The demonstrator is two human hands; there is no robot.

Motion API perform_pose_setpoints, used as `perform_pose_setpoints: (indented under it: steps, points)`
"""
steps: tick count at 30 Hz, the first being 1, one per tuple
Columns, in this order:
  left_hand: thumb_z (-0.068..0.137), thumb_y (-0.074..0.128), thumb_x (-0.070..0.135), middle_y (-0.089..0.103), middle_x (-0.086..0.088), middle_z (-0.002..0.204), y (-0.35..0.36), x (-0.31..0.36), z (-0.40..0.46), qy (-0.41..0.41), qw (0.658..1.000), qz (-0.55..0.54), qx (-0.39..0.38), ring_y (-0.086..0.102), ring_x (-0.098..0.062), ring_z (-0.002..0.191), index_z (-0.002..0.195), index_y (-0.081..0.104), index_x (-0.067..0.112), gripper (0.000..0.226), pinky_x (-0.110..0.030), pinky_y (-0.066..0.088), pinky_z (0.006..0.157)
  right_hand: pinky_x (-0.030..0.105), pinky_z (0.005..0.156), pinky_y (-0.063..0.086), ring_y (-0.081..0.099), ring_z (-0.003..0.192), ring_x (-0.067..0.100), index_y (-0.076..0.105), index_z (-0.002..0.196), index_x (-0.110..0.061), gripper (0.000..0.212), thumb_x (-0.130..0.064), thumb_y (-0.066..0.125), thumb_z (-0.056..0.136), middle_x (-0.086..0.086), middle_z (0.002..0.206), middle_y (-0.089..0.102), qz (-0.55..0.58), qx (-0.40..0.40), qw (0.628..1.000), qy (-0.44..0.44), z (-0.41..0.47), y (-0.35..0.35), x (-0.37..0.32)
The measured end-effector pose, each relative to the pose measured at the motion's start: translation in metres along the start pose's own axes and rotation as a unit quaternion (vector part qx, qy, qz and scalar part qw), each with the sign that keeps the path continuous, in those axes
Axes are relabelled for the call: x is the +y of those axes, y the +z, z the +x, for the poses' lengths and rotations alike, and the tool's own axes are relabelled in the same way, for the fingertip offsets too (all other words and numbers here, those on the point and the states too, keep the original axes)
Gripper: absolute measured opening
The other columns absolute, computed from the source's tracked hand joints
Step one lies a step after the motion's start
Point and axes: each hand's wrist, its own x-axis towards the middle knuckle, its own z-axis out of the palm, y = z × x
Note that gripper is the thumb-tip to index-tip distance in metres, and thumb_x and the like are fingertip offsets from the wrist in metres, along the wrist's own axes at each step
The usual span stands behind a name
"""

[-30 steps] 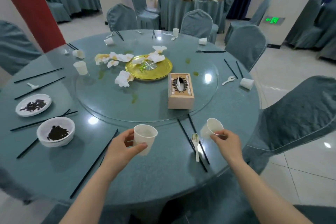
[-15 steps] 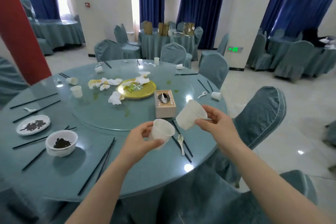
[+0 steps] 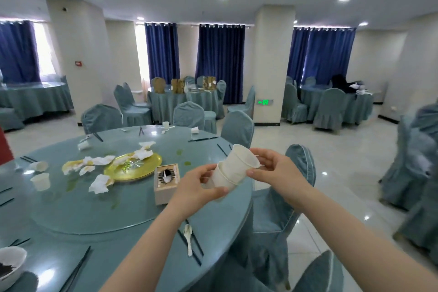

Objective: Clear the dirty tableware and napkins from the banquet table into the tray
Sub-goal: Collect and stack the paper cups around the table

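In the head view, the person holds two white paper cups above the near right edge of the round table (image 3: 220,216). The left hand (image 3: 194,188) wraps its fingers and thumb around the lower cup (image 3: 219,179). The right hand (image 3: 272,168) pinches the upper cup (image 3: 241,161) near its rim. The upper cup sits inside the lower one, and both are tilted to the right. It looks like the person stacks the cups so that they take less room and one hand can carry both.

No tray shows in this view, so where the cups will go cannot be told.

Lots of dirty things are left on the table. A white spoon (image 3: 188,237) lies on the near edge beside black chopsticks (image 3: 196,244). A bowl (image 3: 10,265) with dark scraps sits at the near left corner. Crumpled napkins (image 3: 99,184) lie on the glass turntable, to the left of a gold plate (image 3: 139,170). A tissue box (image 3: 166,184) stands just right of the plate. More paper cups (image 3: 41,181) stand on the left side and on the far side.

The task looks like it is only starting. The stack could slip apart if it is tipped too far, so a firm hold on the lower cup seems wise.
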Motion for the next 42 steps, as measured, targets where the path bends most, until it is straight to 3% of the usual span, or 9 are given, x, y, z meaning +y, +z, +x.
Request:
perform_pose_setpoints:
  steps: [5, 11, 16, 22, 25, 30, 34, 39, 42]
  points:
    - [0.069, 0.084, 0.023, 0.067, 0.007, 0.106, 0.097, 0.047, 0.045, 0.028, 0.999, -0.008, -0.026, 0.062, -0.008, 0.096, 0.115, 0.061, 0.031, 0.053, -0.016, 0.047, 0.082, 0.015, 0.072, 0.052, 0.069, 0.085, 0.003, 0.056, 0.120, -0.017, 0.047, -0.003, 0.074, 0.079, -0.005, 0.109, 0.068, -0.061, -0.029, 0.997, 0.027, 0.001, -0.104, 0.018]
    - [0.069, 0.084, 0.022, 0.066, 0.015, 0.102, 0.207, 0.095, 0.101, 0.028, 0.999, -0.039, -0.013, 0.062, -0.004, 0.094, 0.116, 0.060, 0.031, 0.053, -0.021, 0.049, 0.085, 0.009, 0.073, 0.050, 0.063, 0.094, -0.004, 0.054, 0.127, -0.022, 0.049, -0.028, 0.073, 0.082, -0.011, 0.115, 0.063, -0.114, -0.037, 0.992, 0.031, 0.023, -0.231, 0.041]
    - [0.070, 0.084, 0.021, 0.064, 0.017, 0.098, 0.266, 0.100, 0.136, 0.002, 0.999, -0.048, -0.001, 0.060, 0.005, 0.086, 0.109, 0.059, 0.036, 0.049, -0.006, 0.044, 0.071, 0.015, 0.076, 0.050, 0.061, 0.101, -0.002, 0.057, 0.126, -0.022, 0.043, -0.035, 0.067, 0.086, -0.012, 0.116, 0.065, -0.102, -0.020, 0.994, 0.046, 0.059, -0.302, 0.078]
    - [0.072, 0.082, 0.025, 0.065, 0.014, 0.100, 0.291, 0.070, 0.196, -0.045, 0.997, -0.039, 0.040, 0.062, -0.008, 0.092, 0.104, 0.059, 0.041, 0.042, -0.020, 0.048, 0.077, 0.028, 0.081, 0.054, 0.065, 0.094, 0.004, 0.063, 0.118, -0.025, 0.030, -0.034, 0.062, 0.090, -0.014, 0.105, 0.069, -0.067, -0.011, 0.995, 0.068, 0.128, -0.342, 0.136]
    - [0.074, 0.080, 0.025, 0.068, 0.010, 0.102, 0.295, 0.046, 0.235, -0.072, 0.994, -0.044, 0.076, 0.065, -0.013, 0.094, 0.111, 0.060, 0.033, 0.043, -0.031, 0.052, 0.084, 0.022, 0.072, 0.056, 0.067, 0.090, 0.004, 0.065, 0.107, -0.029, 0.019, -0.034, 0.061, 0.090, -0.010, 0.104, 0.071, -0.041, -0.016, 0.996, 0.084, 0.171, -0.358, 0.160]
    - [0.076, 0.079, 0.019, 0.070, 0.003, 0.102, 0.300, 0.013, 0.299, -0.110, 0.976, -0.075, 0.171, 0.066, -0.010, 0.090, 0.118, 0.063, 0.020, 0.045, -0.016, 0.046, 0.068, 0.020, 0.070, 0.053, 0.069, 0.091, 0.005, 0.066, 0.107, -0.026, 0.016, -0.029, 0.056, 0.095, -0.011, 0.099, 0.074, -0.019, -0.032, 0.993, 0.110, 0.251, -0.388, 0.197]
    - [0.078, 0.077, 0.020, 0.068, 0.002, 0.105, 0.296, -0.006, 0.335, -0.132, 0.961, -0.066, 0.232, 0.063, -0.008, 0.093, 0.120, 0.061, 0.018, 0.045, -0.018, 0.045, 0.070, 0.029, 0.082, 0.056, 0.069, 0.094, 0.010, 0.066, 0.107, -0.023, 0.016, -0.026, 0.055, 0.095, -0.008, 0.099, 0.074, -0.007, -0.048, 0.991, 0.126, 0.316, -0.395, 0.230]
    - [0.077, 0.078, 0.027, 0.068, 0.009, 0.104, 0.294, -0.033, 0.368, -0.165, 0.939, -0.031, 0.300, 0.062, 0.000, 0.093, 0.121, 0.061, 0.021, 0.048, -0.012, 0.043, 0.067, 0.031, 0.084, 0.056, 0.069, 0.095, 0.015, 0.067, 0.099, -0.023, 0.011, -0.020, 0.059, 0.093, 0.000, 0.100, 0.073, -0.012, -0.113, 0.985, 0.132, 0.391, -0.381, 0.279]
    - [0.077, 0.077, 0.029, 0.068, 0.004, 0.110, 0.304, -0.049, 0.380, -0.198, 0.918, -0.018, 0.343, 0.063, -0.007, 0.098, 0.125, 0.059, 0.019, 0.052, -0.015, 0.043, 0.069, 0.029, 0.082, 0.056, 0.069, 0.092, 0.014, 0.066, 0.100, -0.022, 0.010, -0.020, 0.062, 0.091, 0.000, 0.101, 0.072, -0.024, -0.163, 0.978, 0.129, 0.436, -0.372, 0.310]
